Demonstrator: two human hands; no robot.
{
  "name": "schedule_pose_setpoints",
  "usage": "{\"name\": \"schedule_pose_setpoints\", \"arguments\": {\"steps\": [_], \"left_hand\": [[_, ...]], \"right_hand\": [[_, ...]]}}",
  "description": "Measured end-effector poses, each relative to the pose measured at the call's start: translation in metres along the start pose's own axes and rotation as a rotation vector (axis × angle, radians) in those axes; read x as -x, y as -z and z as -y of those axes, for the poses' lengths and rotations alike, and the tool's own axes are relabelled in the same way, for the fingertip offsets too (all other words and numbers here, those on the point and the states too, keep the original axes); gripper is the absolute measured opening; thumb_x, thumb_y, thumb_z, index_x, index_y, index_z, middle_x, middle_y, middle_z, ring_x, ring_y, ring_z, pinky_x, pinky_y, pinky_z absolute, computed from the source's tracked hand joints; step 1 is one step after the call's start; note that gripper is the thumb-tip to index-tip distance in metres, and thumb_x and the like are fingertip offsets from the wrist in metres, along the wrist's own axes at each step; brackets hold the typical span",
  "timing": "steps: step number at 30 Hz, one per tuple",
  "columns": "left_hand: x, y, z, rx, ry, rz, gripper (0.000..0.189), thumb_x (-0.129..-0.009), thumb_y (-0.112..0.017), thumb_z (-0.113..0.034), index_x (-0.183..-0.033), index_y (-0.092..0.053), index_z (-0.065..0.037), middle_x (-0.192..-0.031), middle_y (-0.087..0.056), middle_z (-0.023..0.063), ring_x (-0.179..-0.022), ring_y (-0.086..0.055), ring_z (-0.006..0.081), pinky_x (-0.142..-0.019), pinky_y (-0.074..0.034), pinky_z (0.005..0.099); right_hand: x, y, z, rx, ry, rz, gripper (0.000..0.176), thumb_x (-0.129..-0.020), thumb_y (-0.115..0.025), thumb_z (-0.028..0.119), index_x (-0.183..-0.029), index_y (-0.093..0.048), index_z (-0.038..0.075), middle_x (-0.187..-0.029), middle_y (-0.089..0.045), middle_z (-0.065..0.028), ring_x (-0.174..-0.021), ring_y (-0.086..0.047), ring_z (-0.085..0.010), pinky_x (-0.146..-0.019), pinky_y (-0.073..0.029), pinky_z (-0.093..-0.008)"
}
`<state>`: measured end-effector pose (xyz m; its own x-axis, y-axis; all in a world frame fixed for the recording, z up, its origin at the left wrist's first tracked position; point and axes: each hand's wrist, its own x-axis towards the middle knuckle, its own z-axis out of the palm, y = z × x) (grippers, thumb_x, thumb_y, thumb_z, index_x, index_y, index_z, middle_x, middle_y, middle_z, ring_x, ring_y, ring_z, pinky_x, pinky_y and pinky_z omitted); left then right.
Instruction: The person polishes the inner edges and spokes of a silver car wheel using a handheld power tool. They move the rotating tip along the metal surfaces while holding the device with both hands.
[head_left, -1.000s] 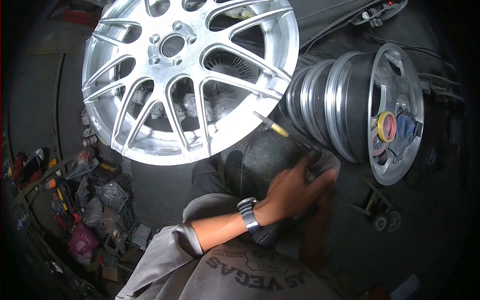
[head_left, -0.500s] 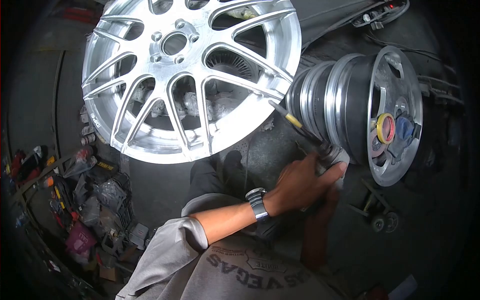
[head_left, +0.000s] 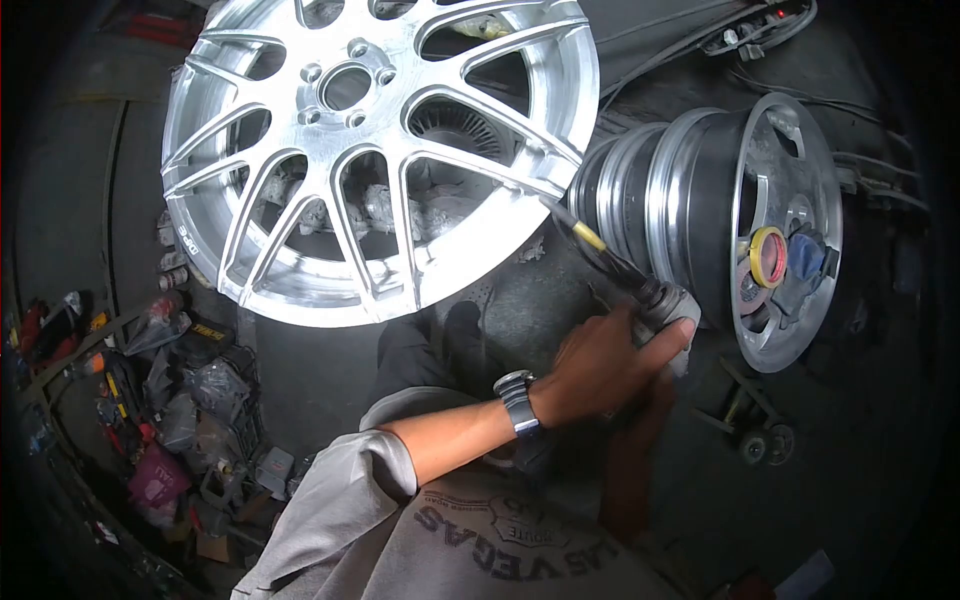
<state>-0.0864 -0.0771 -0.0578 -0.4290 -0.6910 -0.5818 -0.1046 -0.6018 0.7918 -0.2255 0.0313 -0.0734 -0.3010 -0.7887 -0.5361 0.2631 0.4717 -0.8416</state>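
Observation:
My left hand [head_left: 590, 368], with a watch on the wrist, is wrapped round the grey rear body of a die grinder [head_left: 587, 236]. Its long dark nose carries a yellow band and slants up to the left. The slim tip lies right at the lower right rim of a bright, many-spoked alloy wheel [head_left: 440, 285]. Behind and below the left hand, my right hand [head_left: 652, 398] is closed about the tool's rear end, in shadow and with most of its fingers hidden.
A second wheel [head_left: 690, 200] lies on its side at right, with a yellow tape roll [head_left: 768, 257] and a blue-grey cloth [head_left: 806, 258] in its face. Cables [head_left: 660, 50] run behind. Below it stands a small castered frame [head_left: 752, 420]. Tools and bags [head_left: 190, 420] crowd the left floor.
The view has shifted slightly. Both hands keep hold of the die grinder, its tip still at the wheel's rim, and the right hand has shifted a little.

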Motion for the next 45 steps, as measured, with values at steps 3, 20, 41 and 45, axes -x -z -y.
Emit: {"name": "schedule_pose_setpoints", "arguments": {"steps": [3, 20, 41, 45], "left_hand": [[-0.001, 0.0, 0.003, 0.003, 0.03, 0.04, 0.089, -0.097, -0.061, -0.068, -0.141, -0.056, 0.01, -0.124, -0.07, 0.0325, -0.121, -0.068, 0.044, -0.104, -0.05, 0.0456], [0.008, 0.004, 0.001, 0.016, 0.026, -0.006, 0.082, -0.099, -0.062, -0.063, -0.139, -0.058, 0.01, -0.119, -0.072, 0.0305, -0.115, -0.071, 0.0416, -0.099, -0.052, 0.0446], [0.006, -0.001, 0.014, 0.08, -0.049, -0.024, 0.074, -0.101, -0.063, -0.06, -0.133, -0.062, 0.008, -0.117, -0.073, 0.0275, -0.113, -0.071, 0.0376, -0.099, -0.052, 0.0415], [0.028, -0.007, 0.025, 0.08, -0.09, -0.131, 0.074, -0.101, -0.063, -0.059, -0.133, -0.062, 0.008, -0.116, -0.073, 0.0276, -0.113, -0.071, 0.0378, -0.099, -0.052, 0.0425]], "right_hand": [[-0.005, -0.008, 0.003, -0.124, 0.011, 0.008, 0.056, -0.11, -0.046, 0.037, -0.15, -0.05, -0.002, -0.143, -0.06, -0.012, -0.133, -0.058, -0.0252, -0.114, -0.045, -0.0434], [0.002, 0.029, -0.024, -0.013, 0.027, 0.021, 0.063, -0.111, -0.042, 0.039, -0.158, -0.04, -0.002, -0.154, -0.052, -0.0143, -0.141, -0.052, -0.0266, -0.118, -0.04, -0.044], [-0.002, -0.002, -0.002, -0.005, 0.028, 0.081, 0.067, -0.111, -0.041, 0.048, -0.156, -0.045, -0.001, -0.15, -0.056, -0.0127, -0.141, -0.052, -0.026, -0.119, -0.039, -0.0426], [0.008, 0.004, 0.005, 0.409, -0.062, 0.155, 0.066, -0.111, -0.043, 0.048, -0.155, -0.046, -0.001, -0.146, -0.058, -0.0112, -0.135, -0.056, -0.0251, -0.116, -0.042, -0.0424]]}}
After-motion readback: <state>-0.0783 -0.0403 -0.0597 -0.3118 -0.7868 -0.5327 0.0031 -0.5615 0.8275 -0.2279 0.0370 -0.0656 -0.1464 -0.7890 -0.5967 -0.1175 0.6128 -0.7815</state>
